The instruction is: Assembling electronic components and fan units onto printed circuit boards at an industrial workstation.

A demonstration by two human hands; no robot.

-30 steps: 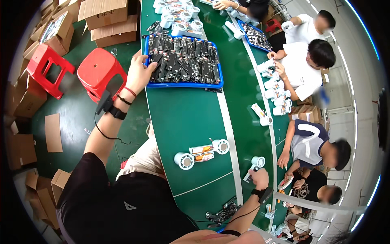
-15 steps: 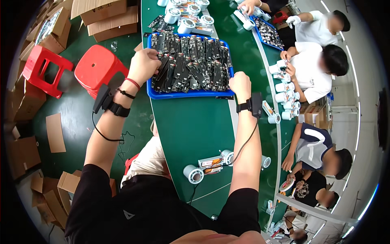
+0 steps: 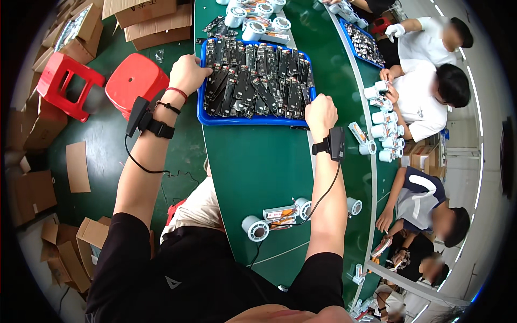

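A blue plastic tray (image 3: 253,120) lies at the far part of the green table, heaped with black strip-shaped circuit boards (image 3: 245,86). My left hand (image 3: 188,74) is closed at the tray's left rim, its thumb over the edge and its other fingers partly hidden. At the right rim, near the front corner, my right hand (image 3: 321,114) is curled around the edge, fingertips out of sight. Both wrists carry a black strapped device with a cable.
Light-blue cylindrical parts (image 3: 255,229) with orange-labelled pieces lie nearer me on the table; several more (image 3: 253,30) stand behind the tray. Red stools (image 3: 135,81) and cardboard boxes (image 3: 159,32) are on the floor at left. Co-workers sit along the right, near another blue tray (image 3: 355,46).
My left hand has drawn back from over the boards to the tray's left rim. My right hand stays at the right rim. The whole view has shifted slightly.
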